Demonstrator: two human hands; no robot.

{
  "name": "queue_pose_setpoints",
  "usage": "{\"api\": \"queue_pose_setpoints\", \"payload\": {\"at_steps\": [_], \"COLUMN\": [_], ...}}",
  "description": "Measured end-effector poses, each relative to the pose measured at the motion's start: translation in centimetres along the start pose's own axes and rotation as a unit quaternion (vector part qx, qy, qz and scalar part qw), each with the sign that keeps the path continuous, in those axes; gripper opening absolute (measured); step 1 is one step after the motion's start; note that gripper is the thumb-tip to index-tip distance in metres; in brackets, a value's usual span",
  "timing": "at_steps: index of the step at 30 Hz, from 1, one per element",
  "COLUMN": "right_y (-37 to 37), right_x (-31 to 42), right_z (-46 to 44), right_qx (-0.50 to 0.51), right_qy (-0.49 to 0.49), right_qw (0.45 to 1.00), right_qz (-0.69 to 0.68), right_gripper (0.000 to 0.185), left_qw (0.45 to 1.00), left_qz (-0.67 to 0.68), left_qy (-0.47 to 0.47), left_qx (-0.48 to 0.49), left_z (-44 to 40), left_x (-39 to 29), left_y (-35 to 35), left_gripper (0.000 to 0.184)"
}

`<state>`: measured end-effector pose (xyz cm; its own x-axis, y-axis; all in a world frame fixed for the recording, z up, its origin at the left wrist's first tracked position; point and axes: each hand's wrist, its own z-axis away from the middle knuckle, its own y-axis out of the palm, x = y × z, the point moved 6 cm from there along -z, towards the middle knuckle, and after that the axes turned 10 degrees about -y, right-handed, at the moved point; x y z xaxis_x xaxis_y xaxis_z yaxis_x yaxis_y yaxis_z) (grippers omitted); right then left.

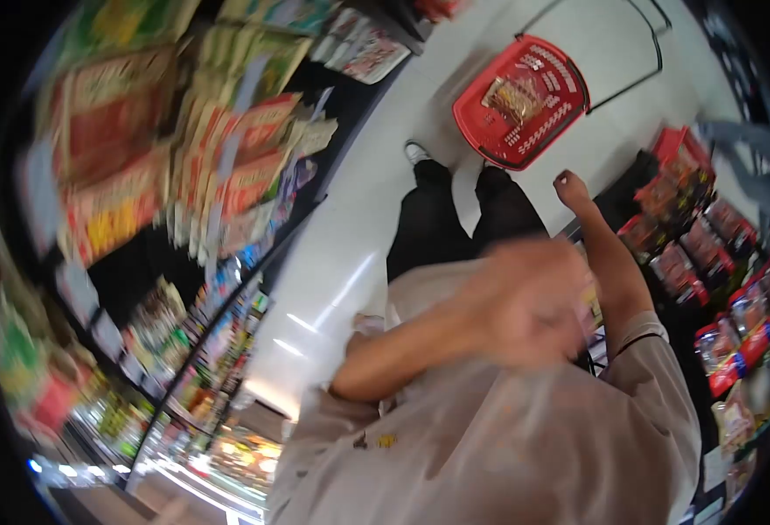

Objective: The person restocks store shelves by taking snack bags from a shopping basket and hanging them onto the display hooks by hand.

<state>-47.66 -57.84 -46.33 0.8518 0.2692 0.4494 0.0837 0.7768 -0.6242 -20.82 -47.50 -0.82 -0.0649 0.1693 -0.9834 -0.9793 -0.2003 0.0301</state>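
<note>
My left hand [542,306] is smeared by motion in front of my chest, its forearm crossing from the left; its fingers and anything in them cannot be made out. Small and farther down, my right hand [571,188] has curled fingers with nothing visible in them. Just beyond it on the floor is a red basket [568,77] with a long black handle [656,70]. A clear packet of yellowish food [514,99] lies in the basket.
Shelves of red and green packets [109,114] line the left side, with a black rail [219,306] along them. Packaged goods [682,262] are stacked on the right. Pale floor [358,201] runs between. A white-tipped shoe [416,152] shows near the basket.
</note>
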Motion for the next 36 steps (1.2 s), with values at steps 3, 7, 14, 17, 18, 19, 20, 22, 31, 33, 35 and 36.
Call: {"api": "queue_pose_setpoints", "payload": {"at_steps": [3,7,14,17,18,19,20,22,31,33,35,36], "right_y": [3.4,19.9,26.9,32.4,33.8,34.4,34.5,34.4,22.0,17.7,10.4,6.5], "right_x": [1.5,-5.5,-6.6,-12.0,-14.1,-14.5,-14.6,-14.9,-7.4,-4.3,3.7,7.8], "right_z": [-4.2,-16.0,-30.8,-36.4,-37.3,-37.3,-37.3,-37.2,-25.9,-20.0,-11.3,-6.7], "right_qx": [-0.012,-0.018,-0.202,-0.307,-0.354,-0.358,-0.36,-0.369,-0.407,-0.386,-0.314,-0.27], "right_qy": [0.059,0.213,0.357,0.285,0.252,0.263,0.272,0.298,0.337,0.269,0.216,0.219], "right_qw": [0.994,0.893,0.414,0.33,0.304,0.298,0.294,0.31,0.509,0.581,0.633,0.649], "right_qz": [-0.089,-0.397,-0.813,-0.846,-0.848,-0.845,-0.843,-0.824,-0.68,-0.664,-0.674,-0.677], "right_gripper": [0.029,0.037,0.045,0.044,0.044,0.044,0.043,0.039,0.022,0.021,0.02,0.021], "left_qw": [0.92,0.803,0.771,0.826,0.832,0.838,0.85,0.872,0.874,0.848,0.762,0.687], "left_qz": [-0.11,-0.358,-0.508,-0.424,-0.417,-0.408,-0.389,-0.351,-0.237,-0.158,0.157,0.315], "left_qy": [-0.297,-0.454,-0.382,-0.356,-0.348,-0.341,-0.332,-0.306,-0.353,-0.447,-0.564,-0.594], "left_qx": [-0.229,-0.144,-0.035,-0.105,-0.113,-0.121,-0.131,-0.15,-0.236,-0.238,-0.276,-0.277], "left_z": [2.1,9.2,-1.0,-1.0,-1.2,-1.2,-0.5,0.3,0.9,3.5,7.2,8.9], "left_x": [27.5,47.9,52.8,53.7,53.7,53.5,53.6,53.7,51.0,51.5,50.2,48.6], "left_y": [-4.8,-4.5,-2.0,-4.0,-4.5,-4.7,-4.9,-5.6,-4.6,-4.9,-4.8,-4.2], "left_gripper": [0.007,0.046,0.048,0.038,0.034,0.029,0.027,0.023,0.018,0.026,0.042,0.051]}}
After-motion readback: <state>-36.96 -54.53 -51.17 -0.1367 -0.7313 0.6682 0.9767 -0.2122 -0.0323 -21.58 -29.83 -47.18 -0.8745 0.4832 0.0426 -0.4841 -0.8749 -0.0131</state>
